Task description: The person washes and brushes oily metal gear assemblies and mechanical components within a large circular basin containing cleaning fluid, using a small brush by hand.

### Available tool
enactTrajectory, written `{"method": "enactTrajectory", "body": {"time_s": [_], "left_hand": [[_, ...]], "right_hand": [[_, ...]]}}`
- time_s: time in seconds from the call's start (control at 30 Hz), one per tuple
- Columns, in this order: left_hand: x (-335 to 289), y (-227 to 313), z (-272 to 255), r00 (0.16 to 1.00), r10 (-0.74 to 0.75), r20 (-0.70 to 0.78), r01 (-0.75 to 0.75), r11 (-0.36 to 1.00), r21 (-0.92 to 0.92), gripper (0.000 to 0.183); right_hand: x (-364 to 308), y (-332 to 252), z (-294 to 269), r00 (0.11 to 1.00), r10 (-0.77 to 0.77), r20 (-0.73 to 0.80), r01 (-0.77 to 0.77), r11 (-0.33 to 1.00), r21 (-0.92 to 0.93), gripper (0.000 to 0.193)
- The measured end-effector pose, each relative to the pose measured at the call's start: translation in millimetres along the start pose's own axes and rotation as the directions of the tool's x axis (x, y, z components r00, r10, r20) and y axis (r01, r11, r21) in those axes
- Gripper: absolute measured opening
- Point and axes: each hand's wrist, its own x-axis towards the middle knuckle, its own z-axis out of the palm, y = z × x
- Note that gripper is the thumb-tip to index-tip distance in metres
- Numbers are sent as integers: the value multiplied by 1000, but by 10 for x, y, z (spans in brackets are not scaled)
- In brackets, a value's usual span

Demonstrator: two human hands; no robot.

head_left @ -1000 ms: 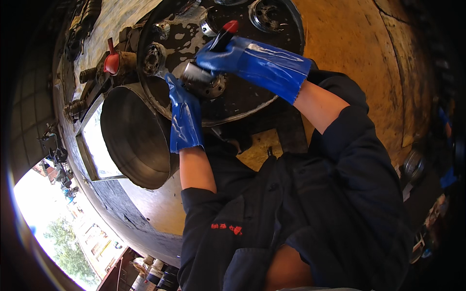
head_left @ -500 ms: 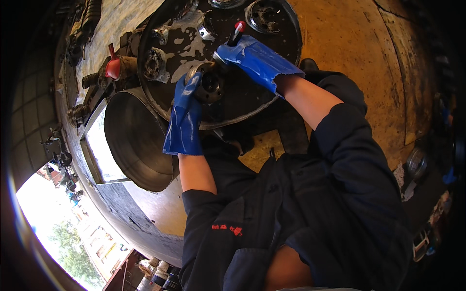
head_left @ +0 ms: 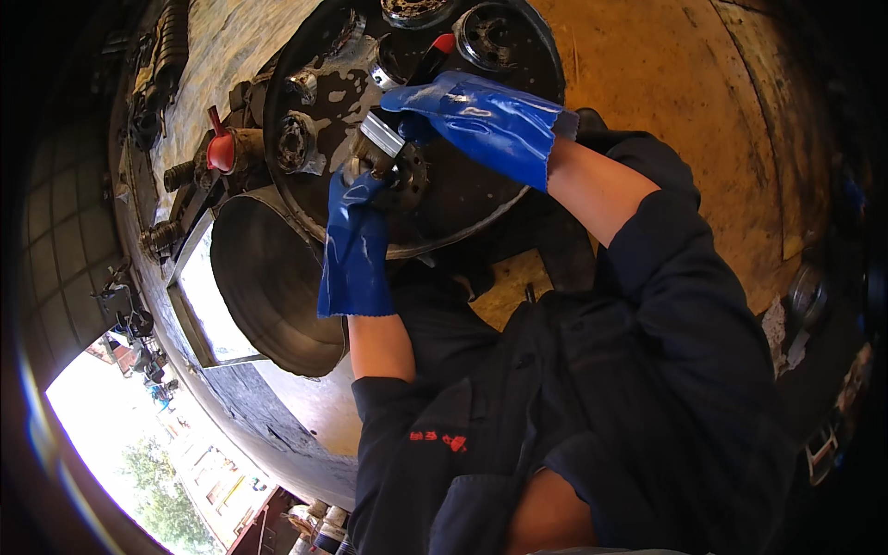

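Note:
Both my hands wear long blue rubber gloves over a round black tray (head_left: 481, 199). Closed round a brush, my right hand (head_left: 476, 116) leaves its red-tipped dark handle sticking up behind. The brush (head_left: 382, 134) has a wide silvery ferrule, and its bristles point down at a round metal flange (head_left: 413, 188) with holes. My left hand (head_left: 356, 227) grips that flange at its left side, near the tray's front. The bristles and my left fingers partly cover the flange, so whether its underside rests on the tray cannot be seen.
Several greasy metal rings lie in the wet tray, among them a ring (head_left: 487, 37) at the far right and another (head_left: 296, 141) at the left. A large open metal drum (head_left: 277, 287) stands left of my left arm. Beyond it is a red scoop-like thing (head_left: 220, 148).
My right hand has shifted left and turned, bringing the brush's ferrule into view over the flange. My left hand still holds the flange, slightly lower in the picture.

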Motion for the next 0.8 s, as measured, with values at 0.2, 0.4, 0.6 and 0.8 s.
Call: {"method": "enactTrajectory", "body": {"time_s": [0.2,0.4,0.6,0.8], "left_hand": [[-318,383,243,994,-80,-76,19,803,-596,43],[-173,-65,-473,967,253,14,-251,964,-88,37],[-78,-73,-313,983,-172,66,172,728,-664,35],[-105,287,208,992,-6,-129,-45,922,-386,37]], "right_hand": [[152,110,-75,999,4,-34,-6,998,-55,28],[237,7,163,989,-105,106,105,994,8,26],[127,2,258,989,51,142,-28,986,-164,23],[335,468,8,997,-40,-70,26,981,-190,11]]}}
